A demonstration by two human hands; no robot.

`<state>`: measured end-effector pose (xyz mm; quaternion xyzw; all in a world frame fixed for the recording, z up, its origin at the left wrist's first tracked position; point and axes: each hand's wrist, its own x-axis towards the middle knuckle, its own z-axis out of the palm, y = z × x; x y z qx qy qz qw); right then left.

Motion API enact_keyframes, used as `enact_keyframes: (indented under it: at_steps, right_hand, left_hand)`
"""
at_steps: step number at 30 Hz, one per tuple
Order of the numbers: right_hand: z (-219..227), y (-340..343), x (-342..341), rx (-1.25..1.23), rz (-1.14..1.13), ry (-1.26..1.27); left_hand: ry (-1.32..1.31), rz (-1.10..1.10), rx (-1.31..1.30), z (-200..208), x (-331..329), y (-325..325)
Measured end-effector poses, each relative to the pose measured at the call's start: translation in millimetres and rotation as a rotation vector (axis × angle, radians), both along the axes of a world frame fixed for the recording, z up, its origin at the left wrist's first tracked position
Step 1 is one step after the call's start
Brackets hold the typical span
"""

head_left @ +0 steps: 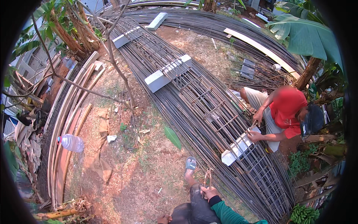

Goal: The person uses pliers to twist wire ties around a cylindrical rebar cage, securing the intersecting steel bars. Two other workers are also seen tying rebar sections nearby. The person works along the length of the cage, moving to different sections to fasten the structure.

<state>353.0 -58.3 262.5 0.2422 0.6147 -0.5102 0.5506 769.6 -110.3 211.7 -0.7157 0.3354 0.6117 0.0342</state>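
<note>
A pair of pincers (pixel 207 177) stands upright in my right hand (pixel 211 192), its jaws pointing away from me beside the steel bars. That hand is closed round the handles, over my dark trouser leg. Low at the picture's edge, my left hand (pixel 164 218) rests beside my other leg with its fingers curled; whatever is in them is hidden. A long rebar cage (pixel 223 112) of tied bars and stirrups lies on a stack of steel bars (pixel 164 108). White blocks (pixel 235 151) sit crosswise under the cage.
Across the cage, a person in red (pixel 279 112) has both hands at its bars. Timber planks (pixel 76 97) and a clear plastic jug (pixel 72 143) are on the left. A thin bare tree (pixel 115 59) rises on the left. Banana plants (pixel 309 33) border the right.
</note>
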Motion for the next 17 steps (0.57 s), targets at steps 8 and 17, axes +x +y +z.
enact_keyframes:
  at_steps: [8, 17]
  right_hand:
    - [20.7, -83.4, -32.1, 0.007, 0.046, -0.044]
    - [51.0, -153.5, -60.6, -0.041, 0.103, -0.168]
  left_hand:
    - [0.03, -0.037, -0.27, 69.4, -91.9, -118.9]
    - [0.015, -0.076, -0.332, 90.0, -115.0, -253.1]
